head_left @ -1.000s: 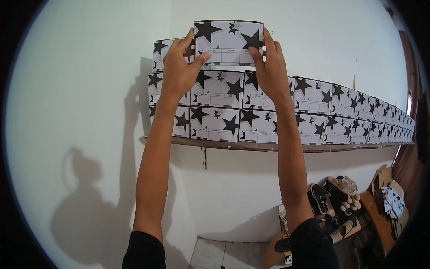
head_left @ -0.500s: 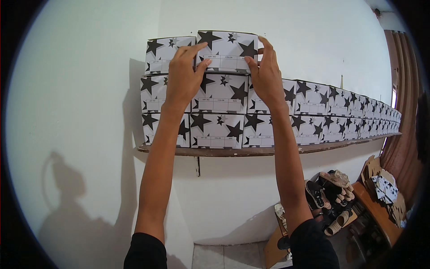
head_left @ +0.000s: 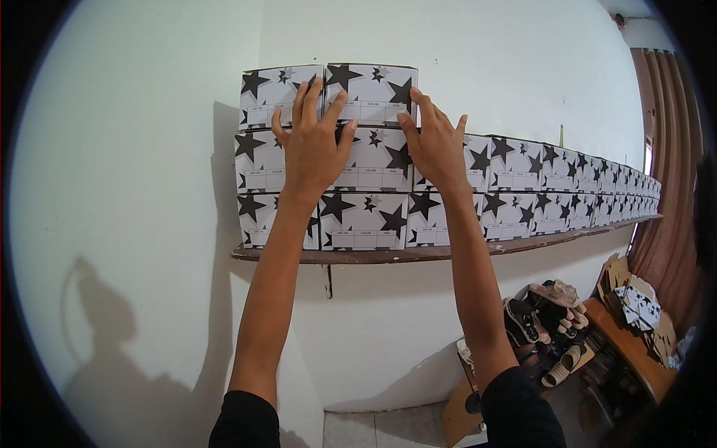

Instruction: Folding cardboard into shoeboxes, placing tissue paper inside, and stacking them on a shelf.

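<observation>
Two white shoe boxes with black stars make up the top row of a stack at the upper middle: a left box (head_left: 258, 81) and a right box (head_left: 366, 86), side by side. My left hand (head_left: 314, 145) is open, its fingers spread over the lower fronts of both. My right hand (head_left: 439, 145) is also open; its thumb and forefinger lie at the right box's lower right front corner, the other fingers pointing up and apart. Beneath them, a middle-row box (head_left: 371, 178) is partly covered by my hands.
Two rows of matching boxes (head_left: 515, 160) run right along a brown wall shelf (head_left: 358, 257). At lower right are a pile of shoes (head_left: 549, 321), a wooden table (head_left: 620, 340) with flattened cardboard (head_left: 642, 310), and a brown curtain (head_left: 661, 164). A wall stands close on the left.
The right top box now sits farther back, nearly level with the left one. Both hands have loosened from its sides and moved lower, and the left hand's fingers have spread.
</observation>
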The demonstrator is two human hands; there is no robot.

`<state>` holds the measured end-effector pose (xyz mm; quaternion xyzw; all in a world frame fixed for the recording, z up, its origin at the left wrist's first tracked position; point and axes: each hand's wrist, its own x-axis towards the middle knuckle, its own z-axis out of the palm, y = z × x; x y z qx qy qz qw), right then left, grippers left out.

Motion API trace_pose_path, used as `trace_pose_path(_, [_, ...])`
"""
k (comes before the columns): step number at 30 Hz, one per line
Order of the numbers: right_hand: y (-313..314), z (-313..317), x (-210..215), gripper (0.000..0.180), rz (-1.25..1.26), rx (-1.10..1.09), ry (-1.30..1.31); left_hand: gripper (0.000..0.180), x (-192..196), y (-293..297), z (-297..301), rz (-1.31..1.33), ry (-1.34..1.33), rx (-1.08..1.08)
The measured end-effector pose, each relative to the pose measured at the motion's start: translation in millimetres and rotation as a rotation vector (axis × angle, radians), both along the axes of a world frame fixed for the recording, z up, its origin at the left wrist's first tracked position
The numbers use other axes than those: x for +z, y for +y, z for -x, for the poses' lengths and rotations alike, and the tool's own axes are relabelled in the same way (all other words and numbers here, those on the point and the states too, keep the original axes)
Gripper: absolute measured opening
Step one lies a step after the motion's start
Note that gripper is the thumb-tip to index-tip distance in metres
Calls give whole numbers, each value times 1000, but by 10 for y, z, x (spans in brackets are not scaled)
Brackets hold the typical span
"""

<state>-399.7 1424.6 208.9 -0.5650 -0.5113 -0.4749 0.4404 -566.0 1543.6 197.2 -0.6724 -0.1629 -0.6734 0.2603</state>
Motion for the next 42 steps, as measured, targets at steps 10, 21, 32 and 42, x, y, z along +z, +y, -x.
trace_pose_path(10, [-310, 262, -221, 58, -39, -86, -77, 45, -132, -363, 218, 13, -52, -128])
trace_pose_path(21, [-1335, 100, -1826, 65, 131, 452, 297, 49, -1789, -1165, 107, 443, 46, -1046])
trace_pose_path(32, [-3875, -1465, -3758, 65, 126, 380, 876, 57, -3646, -2953, -1639, 1257, 415, -1491])
trace_pose_path(42, [-8094, -2163, -4904, 64, -58, -45, 1241, 59, -4738, -6842, -3676, 1566, 728, -1721])
